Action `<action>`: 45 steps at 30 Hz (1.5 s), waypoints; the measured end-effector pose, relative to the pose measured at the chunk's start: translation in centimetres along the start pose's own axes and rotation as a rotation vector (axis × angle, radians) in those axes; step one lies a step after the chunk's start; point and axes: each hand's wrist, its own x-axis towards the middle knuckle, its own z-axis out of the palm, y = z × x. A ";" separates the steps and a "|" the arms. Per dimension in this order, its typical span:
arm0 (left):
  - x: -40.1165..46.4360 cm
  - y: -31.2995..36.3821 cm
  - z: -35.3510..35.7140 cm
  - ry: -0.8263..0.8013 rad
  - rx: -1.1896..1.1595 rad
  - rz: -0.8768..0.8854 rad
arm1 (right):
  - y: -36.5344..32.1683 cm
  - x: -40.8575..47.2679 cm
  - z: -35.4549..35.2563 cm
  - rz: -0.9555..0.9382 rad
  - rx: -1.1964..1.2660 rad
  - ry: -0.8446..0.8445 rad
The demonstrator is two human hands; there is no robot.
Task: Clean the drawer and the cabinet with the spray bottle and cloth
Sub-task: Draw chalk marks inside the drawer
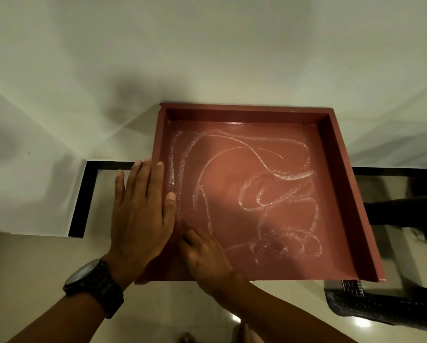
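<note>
- Nearest the camera, the left forearm is coming in from the bottom left, wearing a dark wristwatch (93, 285).
- The left hand (143, 209) is lying flat on the left wall of the red drawer (341, 174), fingers straight and slightly spread, thumb hanging over the inner edge. Looks like it's bracing the drawer, not gripping it.
- The right hand (205, 256) is sitting inside the drawer at the near-left corner, fingers bent down onto the floor. I can't tell if anything's under them; no cloth or spray bottle is showing anywhere.
- The drawer itself is sitting out in the open over a pale tiled floor, its floor covered in wet swirly streaks (269, 184).
- My take: keep the left hand pinning the wall so the drawer isn't sliding, then work the streaks in overlapping passes from the far wall back, finishing in the corners.
- Further back, a white wall with black skirting (81, 194).
</note>
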 end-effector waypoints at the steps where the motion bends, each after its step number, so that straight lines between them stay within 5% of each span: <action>1: -0.1 0.1 0.0 -0.004 0.001 0.002 | 0.1 -0.3 -0.2 0.023 0.006 -0.034; 6: -0.2 0.4 0.0 -0.018 0.016 0.005 | 4.3 0.9 -3.0 0.273 0.067 0.043; 13: -0.5 0.9 0.0 -0.006 0.000 0.027 | 13.0 7.2 -5.1 0.942 0.292 0.251; 19: -0.8 1.2 0.9 -0.007 -0.024 0.050 | 9.9 10.1 -3.5 0.650 0.223 0.145; 27: -1.1 0.5 1.0 -0.020 -0.011 0.057 | 19.3 9.0 -7.5 1.029 0.205 0.269; 37: 0.6 0.8 1.4 -0.079 0.069 0.027 | 19.8 1.2 -9.3 1.086 0.079 0.238; 42: 0.9 1.0 1.2 -0.096 0.068 0.022 | 14.4 -5.7 -10.6 0.793 0.016 0.092; 45: 1.0 0.8 0.8 -0.084 0.059 0.031 | 14.9 -8.9 -10.2 0.944 0.069 0.175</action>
